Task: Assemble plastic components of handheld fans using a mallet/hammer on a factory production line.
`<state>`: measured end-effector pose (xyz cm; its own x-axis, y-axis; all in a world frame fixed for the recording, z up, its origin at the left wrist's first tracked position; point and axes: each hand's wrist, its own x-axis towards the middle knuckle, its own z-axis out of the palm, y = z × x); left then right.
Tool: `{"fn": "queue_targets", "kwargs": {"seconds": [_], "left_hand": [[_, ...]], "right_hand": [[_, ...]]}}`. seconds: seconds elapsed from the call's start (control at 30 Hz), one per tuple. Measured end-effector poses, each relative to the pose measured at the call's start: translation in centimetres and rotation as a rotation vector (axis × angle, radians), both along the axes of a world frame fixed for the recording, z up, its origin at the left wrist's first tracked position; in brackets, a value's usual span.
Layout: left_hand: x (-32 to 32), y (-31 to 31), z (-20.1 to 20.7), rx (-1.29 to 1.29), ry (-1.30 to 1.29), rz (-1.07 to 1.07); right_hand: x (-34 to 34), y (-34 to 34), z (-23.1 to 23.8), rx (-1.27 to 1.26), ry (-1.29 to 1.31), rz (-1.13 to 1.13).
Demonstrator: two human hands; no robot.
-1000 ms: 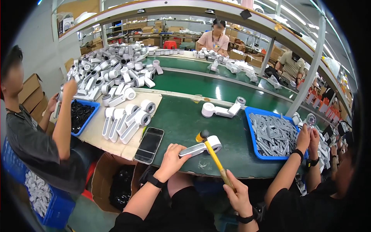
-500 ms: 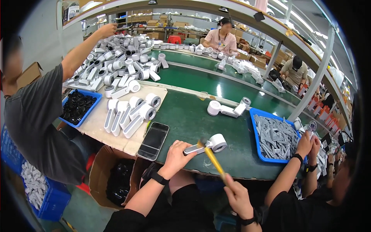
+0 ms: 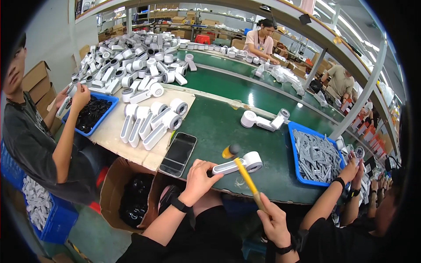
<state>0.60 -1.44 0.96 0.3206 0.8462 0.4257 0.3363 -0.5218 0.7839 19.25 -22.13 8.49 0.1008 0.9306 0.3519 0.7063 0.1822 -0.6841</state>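
A white handheld fan [image 3: 227, 167] with a grey strip along its handle lies on the green table near the front edge. My left hand [image 3: 198, 179] pinches the end of that handle, with the round head pointing away to the right. In my right hand [image 3: 276, 222] is the wooden-yellow handle of a small mallet [image 3: 248, 179]. The mallet's black and yellow head hovers over the far side of the fan's handle, apparently apart from it. A dark phone [image 3: 178, 154] lies left of my left hand.
Several white fans [image 3: 155, 131] rest on a beige board, with a large pile [image 3: 127, 65] behind. Blue trays hold black parts [image 3: 94, 114] and grey strips [image 3: 313, 151]. Two fans [image 3: 265, 121] lie beyond my work. Co-workers sit left and right; a cardboard box [image 3: 112, 206] stands below.
The mallet head has risen slightly off the fan's handle. My left hand keeps its hold. The co-worker at the left has lowered an arm from the pile and now holds a fan over the tray.
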Motion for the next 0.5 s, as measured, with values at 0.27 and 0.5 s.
{"fn": "queue_targets", "kwargs": {"seconds": [0.27,0.5], "left_hand": [[0.2,0.0,-0.7,0.111,-0.018,0.049],[0.1,-0.2,-0.9,0.132,0.028,0.05]], "right_hand": [[-0.8,-0.5,1.4,-0.22,-0.048,-0.013],[-1.0,-0.4,1.0,-0.228,-0.146,0.019]]}}
